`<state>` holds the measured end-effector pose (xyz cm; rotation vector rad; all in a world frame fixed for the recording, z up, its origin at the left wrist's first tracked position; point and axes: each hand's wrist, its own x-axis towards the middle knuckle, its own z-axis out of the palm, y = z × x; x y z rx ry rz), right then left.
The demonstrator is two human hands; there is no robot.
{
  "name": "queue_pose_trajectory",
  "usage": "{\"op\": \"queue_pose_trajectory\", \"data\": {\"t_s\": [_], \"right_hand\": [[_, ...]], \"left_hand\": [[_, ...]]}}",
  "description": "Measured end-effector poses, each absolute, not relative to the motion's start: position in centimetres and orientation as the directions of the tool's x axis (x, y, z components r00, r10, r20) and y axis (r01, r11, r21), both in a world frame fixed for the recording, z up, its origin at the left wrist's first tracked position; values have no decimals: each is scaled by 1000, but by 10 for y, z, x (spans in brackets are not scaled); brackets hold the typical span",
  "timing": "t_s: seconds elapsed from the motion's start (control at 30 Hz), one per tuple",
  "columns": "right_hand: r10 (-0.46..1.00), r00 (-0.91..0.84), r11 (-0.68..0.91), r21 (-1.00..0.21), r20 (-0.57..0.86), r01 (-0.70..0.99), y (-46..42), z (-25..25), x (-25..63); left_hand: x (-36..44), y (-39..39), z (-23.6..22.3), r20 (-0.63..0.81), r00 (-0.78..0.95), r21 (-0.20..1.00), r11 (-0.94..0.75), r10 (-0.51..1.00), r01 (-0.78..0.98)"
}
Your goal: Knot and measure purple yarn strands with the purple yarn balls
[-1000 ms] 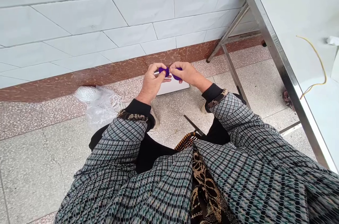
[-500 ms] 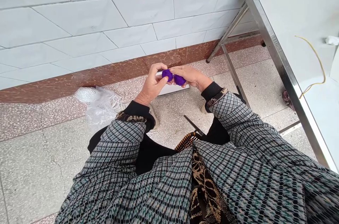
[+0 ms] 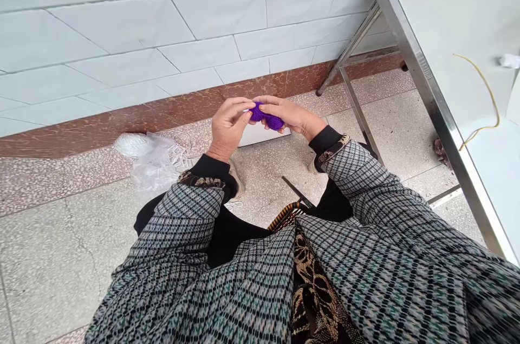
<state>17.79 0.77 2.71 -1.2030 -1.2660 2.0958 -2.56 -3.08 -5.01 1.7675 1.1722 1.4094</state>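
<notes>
Purple yarn (image 3: 273, 121) is held up between my two hands, in front of the wall and over the floor. It shows as a bundle with two rounded ends. My left hand (image 3: 228, 123) pinches the left end between thumb and fingers. Around the middle and right part, my right hand (image 3: 287, 113) is closed, with its thumb lying across the top. The fingers partly cover the yarn. Behind and below the hands, a white flat box-like thing (image 3: 264, 137) lies on the floor, mostly hidden by them.
Left of my feet, a clear plastic bag (image 3: 156, 165) and white cord (image 3: 132, 144) lie on the speckled floor. A metal-framed table (image 3: 430, 78) stands at the right with a yellow wire (image 3: 489, 92) on it. Between my legs are a woven seat edge (image 3: 286, 215) and a dark rod-like thing (image 3: 297, 191).
My left hand has shifted slightly left, its thumb drawn back from the yarn's face to its left edge. The two purple lumps now look joined. My right hand has hardly moved.
</notes>
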Motion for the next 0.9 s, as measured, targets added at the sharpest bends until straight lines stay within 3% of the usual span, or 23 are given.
{"op": "queue_pose_trajectory", "data": {"t_s": [0.2, 0.43, 0.67, 0.9], "right_hand": [[737, -532, -363, -908, -416, 207, 9, 25, 179], [709, -551, -364, -898, -440, 249, 9, 27, 181], [680, -511, -540, -831, -526, 136, 13, 31, 184], [675, -403, -693, -719, -618, -59, 16, 31, 180]], "left_hand": [[-26, -32, -37, 459, 97, 790, -455, 883, 411], [-34, -27, -36, 389, 225, 716, -447, 893, 535], [-35, -25, -39, 346, 248, 751, -425, 905, 504], [-29, -28, -40, 432, 264, 758, -506, 862, 411]]}}
